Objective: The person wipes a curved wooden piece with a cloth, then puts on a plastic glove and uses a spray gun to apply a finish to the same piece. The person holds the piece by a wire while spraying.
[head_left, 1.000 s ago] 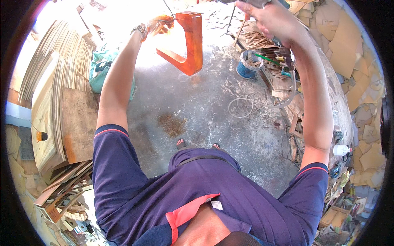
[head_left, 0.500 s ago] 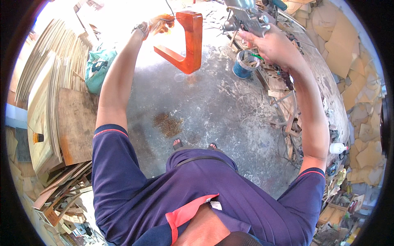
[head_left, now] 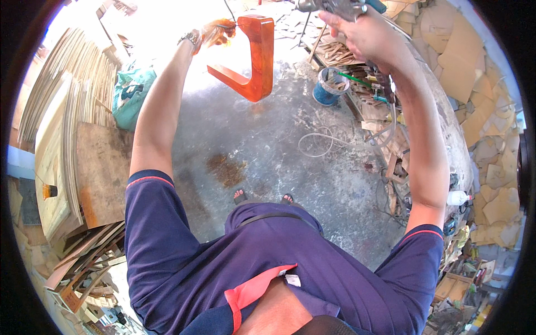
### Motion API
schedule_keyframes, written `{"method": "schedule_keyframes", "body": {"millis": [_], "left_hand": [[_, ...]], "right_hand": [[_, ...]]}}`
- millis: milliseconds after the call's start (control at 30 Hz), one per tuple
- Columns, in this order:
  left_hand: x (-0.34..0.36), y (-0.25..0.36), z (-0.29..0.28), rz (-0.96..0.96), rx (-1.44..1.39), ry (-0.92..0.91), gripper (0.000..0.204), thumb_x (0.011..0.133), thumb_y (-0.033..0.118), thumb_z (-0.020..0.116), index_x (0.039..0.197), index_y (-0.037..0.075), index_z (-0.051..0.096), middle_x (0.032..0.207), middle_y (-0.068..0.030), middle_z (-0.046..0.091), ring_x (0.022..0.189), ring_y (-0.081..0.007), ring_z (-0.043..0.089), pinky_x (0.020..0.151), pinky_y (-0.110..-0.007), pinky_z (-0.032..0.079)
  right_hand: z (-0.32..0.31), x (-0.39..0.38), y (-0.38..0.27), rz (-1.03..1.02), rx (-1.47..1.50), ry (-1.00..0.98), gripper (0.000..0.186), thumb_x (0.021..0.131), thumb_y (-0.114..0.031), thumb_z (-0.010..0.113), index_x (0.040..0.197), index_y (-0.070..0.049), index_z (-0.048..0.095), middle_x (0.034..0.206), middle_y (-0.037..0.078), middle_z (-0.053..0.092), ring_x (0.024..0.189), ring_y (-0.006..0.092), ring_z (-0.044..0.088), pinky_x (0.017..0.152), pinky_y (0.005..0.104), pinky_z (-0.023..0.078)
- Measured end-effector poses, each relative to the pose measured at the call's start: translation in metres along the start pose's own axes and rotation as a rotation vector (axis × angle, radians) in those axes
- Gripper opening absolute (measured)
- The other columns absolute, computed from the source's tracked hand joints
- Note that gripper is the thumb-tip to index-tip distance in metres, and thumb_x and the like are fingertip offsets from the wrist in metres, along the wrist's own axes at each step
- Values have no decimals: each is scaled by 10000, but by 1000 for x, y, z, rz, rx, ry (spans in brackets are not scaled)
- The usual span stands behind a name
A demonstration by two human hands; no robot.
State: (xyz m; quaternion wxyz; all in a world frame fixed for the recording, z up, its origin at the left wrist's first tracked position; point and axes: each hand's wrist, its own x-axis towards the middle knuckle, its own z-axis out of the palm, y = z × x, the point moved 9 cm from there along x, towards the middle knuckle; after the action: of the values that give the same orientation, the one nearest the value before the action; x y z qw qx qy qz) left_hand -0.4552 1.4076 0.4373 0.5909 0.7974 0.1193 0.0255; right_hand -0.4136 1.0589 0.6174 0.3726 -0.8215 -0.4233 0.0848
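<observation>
A glossy orange-brown, angled wooden piece (head_left: 261, 61) hangs in the air above the floor. My left hand (head_left: 218, 33), in a thin see-through glove stained orange, is closed beside its upper end, gripping a thin dark wire (head_left: 229, 10) that reaches toward the piece. My right hand (head_left: 365, 36) is bare and wrapped round a metal spray gun (head_left: 335, 6), held up at the top edge and partly cut off by it. The gun's nozzle end points left, toward the wooden piece but apart from it. A pale hose (head_left: 392, 120) hangs below my right hand.
A blue bucket (head_left: 326, 94) stands on the concrete floor (head_left: 290, 167) by wood scraps (head_left: 340, 53). Loops of hose lie nearby. Stacked boards (head_left: 67, 84) and a teal bag (head_left: 133, 92) are at left. A cluttered bench edge runs along the right.
My right hand and the spray gun have moved up and slightly left, the gun now more cut off by the top edge. Hose loops now show on the floor. My left hand stays nearly still.
</observation>
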Motion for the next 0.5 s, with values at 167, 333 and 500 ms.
{"method": "schedule_keyframes", "body": {"millis": [167,333,500], "left_hand": [[2,2,4,-11,-5,-8,356,946,506,574,906,169,681,885,61,671,717,-58,603,661,-227,450],[1,3,5,-24,29,11,353,942,502,580,901,167,681,878,59,670,706,-64,609,672,-237,462],[-3,9,7,-18,44,28,366,925,527,585,919,178,695,893,63,681,714,-66,608,682,-245,464]], "right_hand": [[12,-35,-4,-247,-49,-12,332,964,-344,663,904,-18,636,652,16,547,598,117,498,572,310,398],[30,-62,23,5,-37,-159,298,957,-300,674,954,-4,649,709,46,612,666,141,581,628,340,468],[24,-46,9,-191,-23,-36,328,962,-346,672,892,-27,637,638,-11,546,552,82,475,520,289,375]]}}
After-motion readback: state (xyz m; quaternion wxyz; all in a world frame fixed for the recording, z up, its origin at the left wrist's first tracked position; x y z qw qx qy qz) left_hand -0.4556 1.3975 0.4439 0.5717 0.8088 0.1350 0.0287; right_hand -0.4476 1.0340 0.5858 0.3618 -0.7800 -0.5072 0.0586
